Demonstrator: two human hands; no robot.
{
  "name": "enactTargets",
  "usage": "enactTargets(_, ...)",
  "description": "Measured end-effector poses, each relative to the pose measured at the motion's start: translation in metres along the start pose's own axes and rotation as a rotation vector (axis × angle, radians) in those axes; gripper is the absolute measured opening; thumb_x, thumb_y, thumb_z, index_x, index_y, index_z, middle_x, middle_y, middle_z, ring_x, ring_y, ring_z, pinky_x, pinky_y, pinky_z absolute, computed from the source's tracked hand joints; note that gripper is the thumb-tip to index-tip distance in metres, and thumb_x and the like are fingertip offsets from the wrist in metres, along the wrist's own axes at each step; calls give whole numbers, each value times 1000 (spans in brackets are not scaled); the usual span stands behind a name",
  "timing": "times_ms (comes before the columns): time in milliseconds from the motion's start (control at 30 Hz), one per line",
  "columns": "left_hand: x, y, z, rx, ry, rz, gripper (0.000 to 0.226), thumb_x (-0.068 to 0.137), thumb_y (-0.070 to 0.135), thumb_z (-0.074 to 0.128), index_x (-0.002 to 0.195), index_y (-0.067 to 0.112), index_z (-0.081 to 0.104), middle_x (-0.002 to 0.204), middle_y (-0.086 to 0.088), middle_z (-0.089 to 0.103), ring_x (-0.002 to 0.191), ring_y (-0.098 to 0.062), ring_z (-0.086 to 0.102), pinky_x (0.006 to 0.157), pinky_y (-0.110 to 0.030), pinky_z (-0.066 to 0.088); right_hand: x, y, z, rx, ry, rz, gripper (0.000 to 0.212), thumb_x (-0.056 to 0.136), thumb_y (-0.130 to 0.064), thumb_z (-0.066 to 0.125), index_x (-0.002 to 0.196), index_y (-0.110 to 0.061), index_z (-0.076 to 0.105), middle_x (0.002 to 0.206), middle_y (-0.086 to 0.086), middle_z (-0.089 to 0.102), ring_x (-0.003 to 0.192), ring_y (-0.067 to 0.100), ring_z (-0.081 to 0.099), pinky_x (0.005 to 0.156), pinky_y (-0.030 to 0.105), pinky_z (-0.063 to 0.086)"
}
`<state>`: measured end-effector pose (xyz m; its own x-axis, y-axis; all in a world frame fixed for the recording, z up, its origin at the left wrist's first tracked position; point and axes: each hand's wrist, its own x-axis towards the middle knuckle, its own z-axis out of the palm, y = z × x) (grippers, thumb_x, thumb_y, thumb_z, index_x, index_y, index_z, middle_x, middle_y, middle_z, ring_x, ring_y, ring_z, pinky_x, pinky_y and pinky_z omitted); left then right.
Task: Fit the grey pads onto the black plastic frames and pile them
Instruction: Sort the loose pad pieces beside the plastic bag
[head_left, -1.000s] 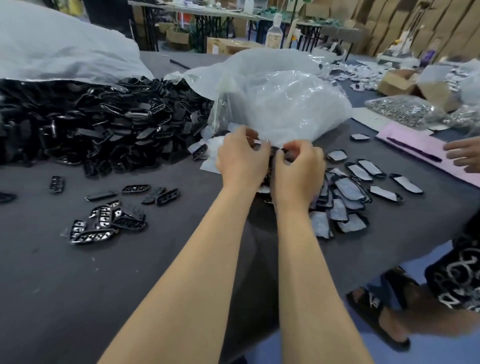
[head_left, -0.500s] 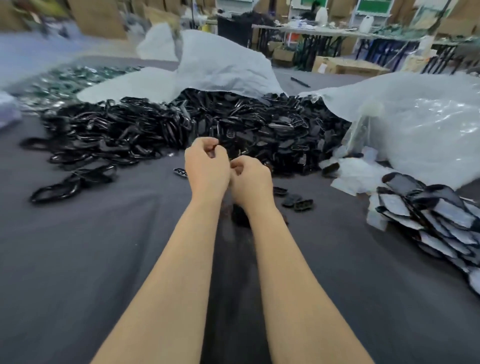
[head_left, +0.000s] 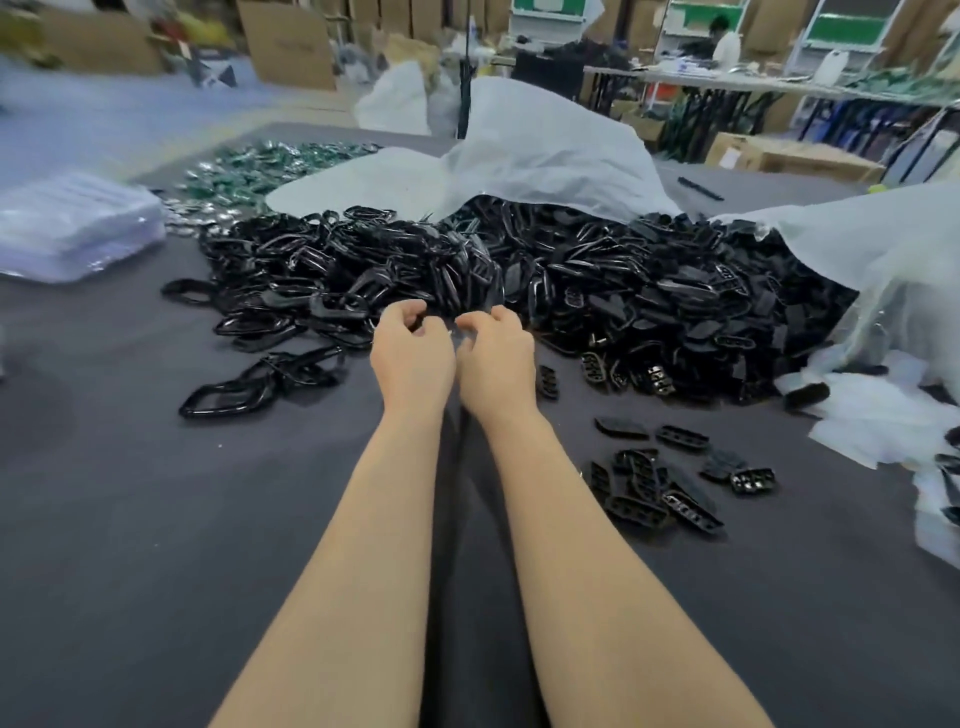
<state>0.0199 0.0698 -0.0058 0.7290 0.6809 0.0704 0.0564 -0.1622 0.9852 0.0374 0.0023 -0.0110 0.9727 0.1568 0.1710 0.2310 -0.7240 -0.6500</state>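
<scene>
My left hand (head_left: 413, 358) and my right hand (head_left: 496, 358) are held close together over the dark table, fingers curled, at the near edge of a big heap of black plastic frames (head_left: 571, 291). Between the fingertips a small pale grey pad (head_left: 460, 332) shows, blurred and mostly hidden, pinched by both hands. A small cluster of black slotted frames (head_left: 654, 493) lies on the cloth to the right of my right forearm. At the right edge, a few pieces of the padded pile (head_left: 950, 462) are barely in view.
A white sack (head_left: 545, 156) drapes over the back of the heap, and a clear plastic bag (head_left: 893, 249) is at the right with white paper scraps (head_left: 872, 421). Larger black loops (head_left: 234, 395) lie at left. Green parts (head_left: 260, 166) and a wrapped pack (head_left: 67, 223) are far left.
My view and both hands have swung left, away from the grey pad pile to the front of the black frame heap. The hands stay together with fingers curled.
</scene>
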Motion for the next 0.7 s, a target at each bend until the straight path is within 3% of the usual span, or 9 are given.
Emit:
enactTargets(100, 9, 0, 6, -47, -26, -21, 27, 93, 8, 47, 117, 12, 59, 104, 3, 57, 96, -12, 53, 78, -19, 38, 12, 1, 9, -61, -34, 72, 43, 99, -20, 39, 142, -24, 41, 153, 7, 29, 134, 33, 28, 107, 41, 24)
enactTargets(233, 16, -2, 13, -65, -34, -19, 23, 93, 8, 47, 111, 13, 60, 100, 4, 57, 88, -10, 54, 67, -13, 41, 32, 0, 13, -75, -43, 156, 47, 100, -30, 39, 147, -28, 33, 154, 7, 31, 135, 33, 27, 108, 44, 21)
enactTargets(300, 17, -3, 15, -75, -34, -29, 22, 93, 7, 47, 110, 14, 59, 92, 10, 55, 80, -5, 53, 60, -9, 41, 40, -1, 13, -33, -51, 199, 48, 100, -32, 40, 147, -28, 33, 153, 6, 32, 137, 33, 26, 109, 44, 20)
enactTargets(433, 15, -6, 19, -84, -43, -44, 18, 92, 7, 47, 104, 18, 56, 93, 8, 56, 76, -4, 53, 69, -18, 43, 43, 1, 11, 118, -15, 209, 45, 98, -31, 43, 142, -25, 44, 147, 5, 43, 135, 31, 29, 109, 43, 24)
enactTargets(533, 10, -7, 19, -40, -33, 8, 24, 93, 7, 47, 112, 12, 59, 99, 4, 55, 74, -2, 51, 58, -6, 38, 36, 5, 2, 403, 102, 176, 36, 97, -16, 45, 131, -12, 56, 133, 7, 56, 127, 27, 45, 106, 37, 36)
enactTargets(600, 4, -6, 21, -23, -56, 46, 28, 93, 7, 47, 117, 13, 60, 101, 4, 57, 81, -6, 51, 63, -8, 35, 29, 12, -9, 539, 198, 181, 24, 94, -5, 47, 113, -7, 61, 113, 9, 64, 113, 27, 58, 100, 36, 44)
enactTargets(700, -12, -1, 26, -8, -156, 57, 29, 96, 12, 47, 120, 18, 61, 106, 5, 63, 93, -10, 55, 76, -15, 38, 19, 25, -25, 612, 230, 175, 17, 89, 2, 50, 96, -13, 53, 87, 1, 59, 95, 29, 65, 91, 37, 49)
